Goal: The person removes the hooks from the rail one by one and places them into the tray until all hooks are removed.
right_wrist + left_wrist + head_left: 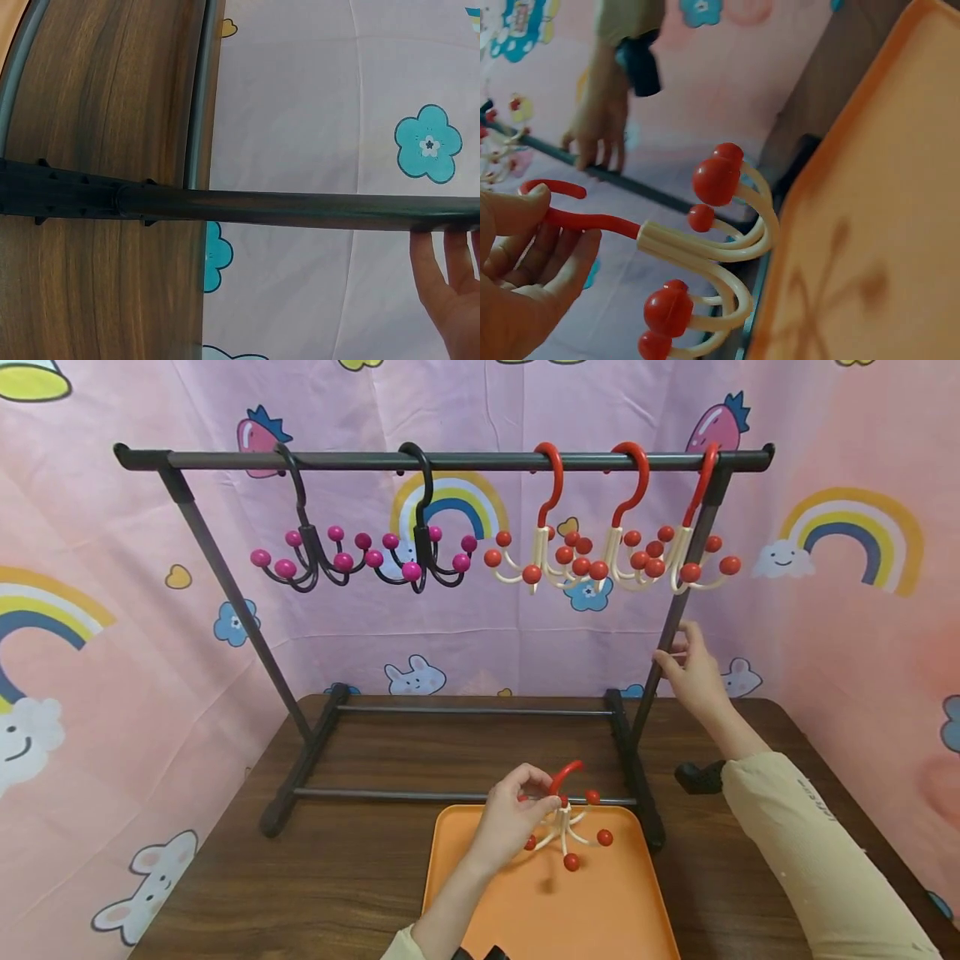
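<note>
- A patterned cloth (345, 647) stands behind both hands, the left hand (506, 818) and the right hand (697, 677).
- Under the hands lies a brown wooden table (352, 885).
- The dark rack (480, 461) has its top rail above both hands. The right hand holds its near post (649, 689), with thumb and fingers at the tube. This light hold seems enough to steady the frame; pulling sideways could tilt it.
- An orange tray (600, 914) lies below the left hand, partly under its forearm.
- Above and to the left of the left hand, two black hangers (308, 547) (422, 552) with pink balls hang on the rail.
- Higher than the left hand, toward the right hand's side, hang three cream hangers (542, 547) (613, 547) (681, 547) with red hooks. Their arms appear close together, so another piece near them could probably catch.
- The held hanger (562, 817), also cream with red balls, is at the left hand's fingertips, raised over the tray. The left hand pinches its red hook (567, 772) between thumb and fingers. It is good, one judges, to grip low on the hook, so that its curved end remains free, and to keep the wrist calm, because the spread arms may swing.
</note>
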